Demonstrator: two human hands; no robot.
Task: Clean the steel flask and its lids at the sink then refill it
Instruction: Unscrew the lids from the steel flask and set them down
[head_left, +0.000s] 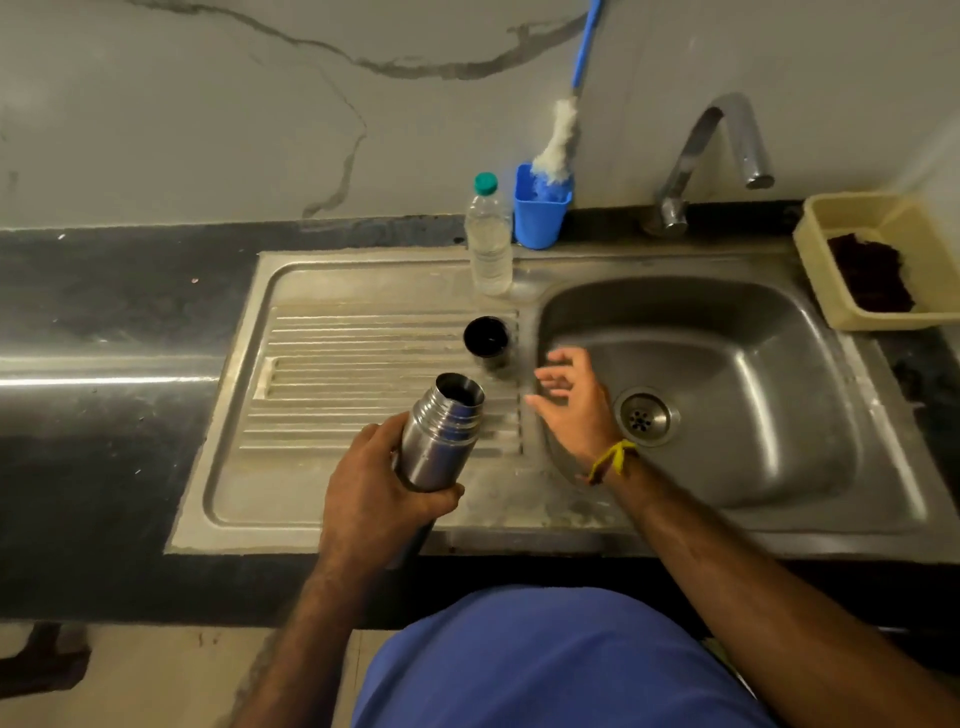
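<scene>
My left hand (376, 488) grips the steel flask (441, 439) around its lower body, above the sink's ribbed drainboard (363, 364). The flask is uncapped and leans with its open mouth up and to the right. A dark cup-shaped lid (487, 340) stands mouth up on the drainboard, just beyond the flask. My right hand (571, 402) hovers with fingers spread and holds nothing, over the left rim of the basin (727, 364), right of the lid. No other lid is in view.
A clear water bottle (488, 239) with a green cap stands at the back of the drainboard. Behind it is a blue cup (540, 213) holding a bottle brush (558, 137). The tap (717, 145) arches over the basin. A yellow tub (883, 260) sits at the right.
</scene>
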